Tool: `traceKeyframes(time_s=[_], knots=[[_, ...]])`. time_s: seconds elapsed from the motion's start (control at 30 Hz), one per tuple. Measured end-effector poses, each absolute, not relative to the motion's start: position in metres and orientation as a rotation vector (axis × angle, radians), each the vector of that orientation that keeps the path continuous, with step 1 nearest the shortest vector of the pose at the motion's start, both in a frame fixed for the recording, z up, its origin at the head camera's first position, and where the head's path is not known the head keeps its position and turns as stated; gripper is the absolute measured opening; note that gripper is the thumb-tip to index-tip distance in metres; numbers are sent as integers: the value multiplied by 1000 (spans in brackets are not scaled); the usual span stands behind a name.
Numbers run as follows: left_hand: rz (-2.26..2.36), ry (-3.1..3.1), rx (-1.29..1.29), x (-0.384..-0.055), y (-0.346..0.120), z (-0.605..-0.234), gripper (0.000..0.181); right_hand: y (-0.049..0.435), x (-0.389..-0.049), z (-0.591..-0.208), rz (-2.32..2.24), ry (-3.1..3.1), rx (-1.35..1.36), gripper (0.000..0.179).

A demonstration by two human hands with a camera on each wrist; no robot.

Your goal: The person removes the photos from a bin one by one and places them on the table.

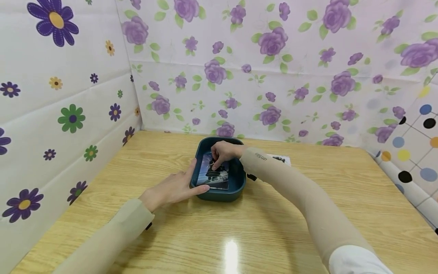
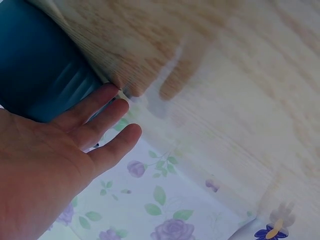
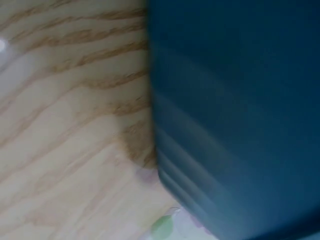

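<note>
A dark teal box [image 1: 219, 196] with rounded corners stands on the table, and its outer wall [image 3: 225, 125] fills much of the right wrist view. Inside it a glossy picture card [image 1: 219, 180] with a dark figure leans towards the left. My right hand [image 1: 224, 151] reaches in and pinches the card near its top edge; the thumb lies on the printed face, and other fingers are partly hidden. My left hand [image 1: 174, 186] steadies the box at its near left corner, fingers spread along the side and thumb over the front rim. In the left wrist view those fingers [image 2: 112, 152] look straight.
Another picture sheet [image 1: 283, 159] lies on the table behind my right forearm, which partly covers it. The wooden table [image 1: 273, 236] reaches back to a wall covering [image 1: 239, 95] with purple roses. A flowered covering [image 1: 68, 114] borders the left side.
</note>
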State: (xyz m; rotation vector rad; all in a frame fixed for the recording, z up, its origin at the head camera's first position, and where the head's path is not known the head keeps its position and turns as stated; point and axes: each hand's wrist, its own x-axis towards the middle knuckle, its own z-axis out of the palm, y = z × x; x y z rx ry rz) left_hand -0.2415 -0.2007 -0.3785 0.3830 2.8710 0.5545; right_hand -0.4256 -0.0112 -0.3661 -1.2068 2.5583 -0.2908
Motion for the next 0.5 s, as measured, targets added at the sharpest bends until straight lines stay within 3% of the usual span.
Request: traceKeyframes(time_s=[0.27, 0.5], knots=[[562, 2876, 394, -242, -198, -380, 110, -9, -417, -358, -331, 2720, -1358, 32], [568, 2856, 386, -243, -199, -379, 109, 13, -416, -328, -722, 2664, -1148, 21]])
